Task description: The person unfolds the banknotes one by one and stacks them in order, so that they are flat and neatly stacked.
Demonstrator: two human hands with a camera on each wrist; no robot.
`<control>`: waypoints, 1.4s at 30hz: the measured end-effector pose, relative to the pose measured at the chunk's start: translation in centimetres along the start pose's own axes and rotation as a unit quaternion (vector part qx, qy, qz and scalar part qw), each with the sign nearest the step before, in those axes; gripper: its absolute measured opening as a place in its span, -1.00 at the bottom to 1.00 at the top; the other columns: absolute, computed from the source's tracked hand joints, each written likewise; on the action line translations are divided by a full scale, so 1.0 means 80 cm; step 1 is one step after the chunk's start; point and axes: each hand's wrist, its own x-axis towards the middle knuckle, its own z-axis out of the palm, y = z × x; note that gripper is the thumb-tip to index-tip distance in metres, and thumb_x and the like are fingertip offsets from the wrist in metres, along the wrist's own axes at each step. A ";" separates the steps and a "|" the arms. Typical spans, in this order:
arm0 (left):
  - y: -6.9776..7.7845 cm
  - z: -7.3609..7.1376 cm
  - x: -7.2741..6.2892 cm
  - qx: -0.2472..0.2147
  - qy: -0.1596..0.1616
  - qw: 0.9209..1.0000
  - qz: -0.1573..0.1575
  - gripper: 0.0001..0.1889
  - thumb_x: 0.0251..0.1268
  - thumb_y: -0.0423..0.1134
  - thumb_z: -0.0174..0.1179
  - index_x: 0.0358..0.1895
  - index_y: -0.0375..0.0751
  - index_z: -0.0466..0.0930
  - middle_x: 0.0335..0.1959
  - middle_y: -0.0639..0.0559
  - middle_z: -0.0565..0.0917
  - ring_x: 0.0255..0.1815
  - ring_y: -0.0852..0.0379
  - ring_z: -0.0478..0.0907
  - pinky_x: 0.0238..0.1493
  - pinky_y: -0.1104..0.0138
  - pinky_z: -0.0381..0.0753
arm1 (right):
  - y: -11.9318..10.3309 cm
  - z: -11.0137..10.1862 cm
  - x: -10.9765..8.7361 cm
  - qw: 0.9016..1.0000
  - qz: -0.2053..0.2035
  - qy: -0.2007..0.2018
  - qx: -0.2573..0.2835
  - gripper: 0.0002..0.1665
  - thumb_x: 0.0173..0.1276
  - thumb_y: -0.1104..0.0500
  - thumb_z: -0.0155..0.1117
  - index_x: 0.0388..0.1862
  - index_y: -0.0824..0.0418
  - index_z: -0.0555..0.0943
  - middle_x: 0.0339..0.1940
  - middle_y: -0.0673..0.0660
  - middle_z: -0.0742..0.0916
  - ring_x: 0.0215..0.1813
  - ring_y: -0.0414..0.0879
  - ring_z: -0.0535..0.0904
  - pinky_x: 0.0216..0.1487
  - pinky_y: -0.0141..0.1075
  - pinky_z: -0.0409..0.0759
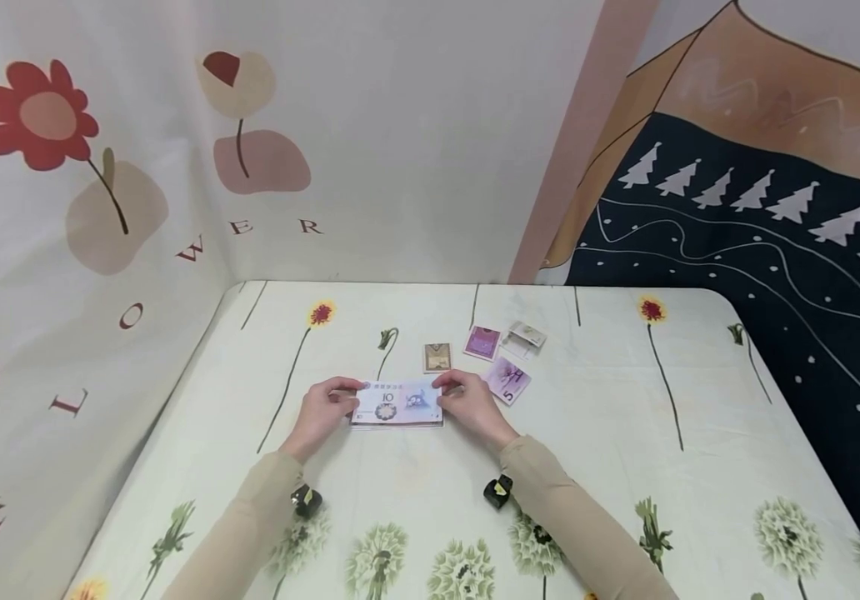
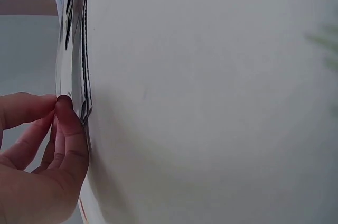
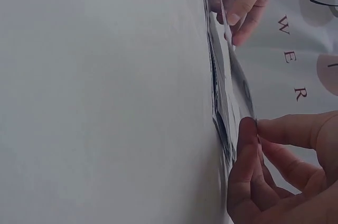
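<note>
A pale blue play banknote [image 1: 409, 402] marked 10 lies across a stack of similar paper notes, whose layered edges [image 3: 224, 84] show in the right wrist view. My left hand [image 1: 321, 415] pinches the left end between thumb and fingers. At the right end my right hand [image 1: 477, 410] pinches the top note, which bows up from the sheets beneath in the right wrist view. How many sheets the left fingers [image 2: 71, 134] hold, I cannot tell. Right behind the right hand lies a purple note [image 1: 507, 381] marked 5, partly covered by that hand.
Beyond the hands, a small brown card-like piece [image 1: 437, 357], a purple one [image 1: 482, 342] and a small whitish open box or folded paper [image 1: 526, 337] lie on the flower-print tablecloth [image 1: 587, 467]. A printed curtain [image 1: 400, 167] hangs behind the table.
</note>
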 end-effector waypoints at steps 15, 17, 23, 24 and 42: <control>-0.001 -0.001 -0.002 0.031 -0.005 1.000 -0.002 -0.73 0.15 -0.53 0.18 -0.05 -0.38 0.63 -0.12 -0.21 0.66 -0.13 -0.06 0.59 -0.22 0.35 0.51 | -0.003 0.004 0.002 0.998 0.020 -0.011 -0.055 -0.76 0.11 0.44 0.33 -0.20 0.29 0.65 -0.32 0.10 0.68 -0.37 -0.14 0.57 -0.27 -0.31 0.56; -0.001 -0.001 -0.002 0.032 -0.008 0.999 -0.005 -0.73 0.16 -0.54 0.19 -0.06 -0.38 0.64 -0.15 -0.19 0.66 -0.13 -0.05 0.58 -0.20 0.35 0.50 | -0.002 0.005 0.002 0.997 0.022 -0.014 -0.067 -0.75 0.10 0.43 0.33 -0.20 0.28 0.65 -0.32 0.09 0.67 -0.37 -0.15 0.56 -0.27 -0.31 0.55; -0.003 -0.001 -0.001 0.040 -0.011 0.999 -0.007 -0.74 0.14 -0.54 0.20 -0.07 -0.38 0.64 -0.24 -0.12 0.65 -0.18 0.01 0.55 -0.20 0.34 0.48 | -0.001 0.005 0.005 0.994 0.028 -0.023 -0.103 -0.69 0.05 0.40 0.37 -0.17 0.24 0.65 -0.30 0.07 0.65 -0.34 -0.14 0.53 -0.21 -0.25 0.51; -0.003 -0.001 -0.001 0.041 -0.011 0.999 -0.005 -0.73 0.13 -0.54 0.20 -0.07 -0.38 0.64 -0.25 -0.12 0.64 -0.19 0.01 0.55 -0.21 0.34 0.48 | -0.001 0.005 0.005 0.993 0.028 -0.024 -0.111 -0.68 0.05 0.40 0.38 -0.17 0.24 0.65 -0.29 0.07 0.64 -0.32 -0.13 0.52 -0.19 -0.23 0.50; 0.001 0.000 -0.002 0.064 -0.005 0.998 0.008 -0.73 0.09 -0.57 0.21 -0.09 -0.40 0.64 -0.35 -0.07 0.60 -0.31 0.06 0.47 -0.35 0.39 0.42 | -0.004 0.007 0.012 0.983 0.018 -0.028 -0.179 -0.65 -0.06 0.40 0.40 -0.22 0.21 0.66 -0.25 0.08 0.56 -0.15 -0.03 0.47 -0.03 -0.15 0.45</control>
